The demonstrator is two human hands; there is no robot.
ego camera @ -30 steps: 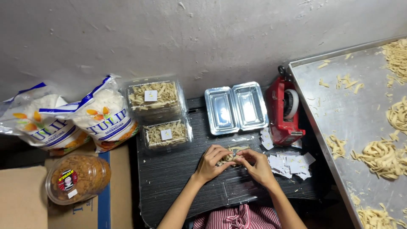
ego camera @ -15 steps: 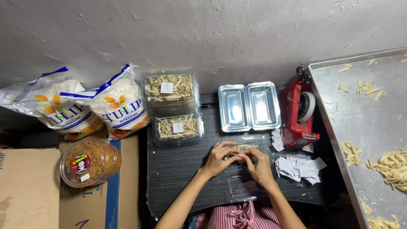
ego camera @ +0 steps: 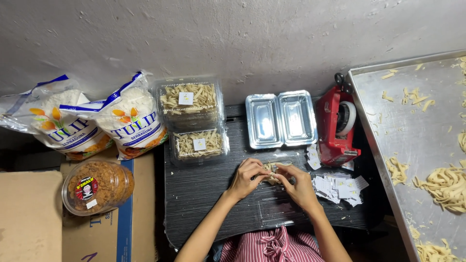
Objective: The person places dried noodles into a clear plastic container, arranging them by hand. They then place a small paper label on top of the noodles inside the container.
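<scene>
Both hands' grip (ego camera: pixel 272 173) on noodle box (ego camera: pixel 273 168), table (ego camera: pixel 204 194) mid-front

bare black table (ego camera: pixel 204 194) left of hands; paper labels (ego camera: pixel 340 187) crowd right.

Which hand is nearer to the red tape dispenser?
Right. The right hand lies just below-left of the red tape dispenser; the left hand is farther left, beyond it.

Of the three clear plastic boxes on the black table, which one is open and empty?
The open clear box beside the red tape dispenser; the two closed boxes hold noodle strips and carry labels.
</scene>
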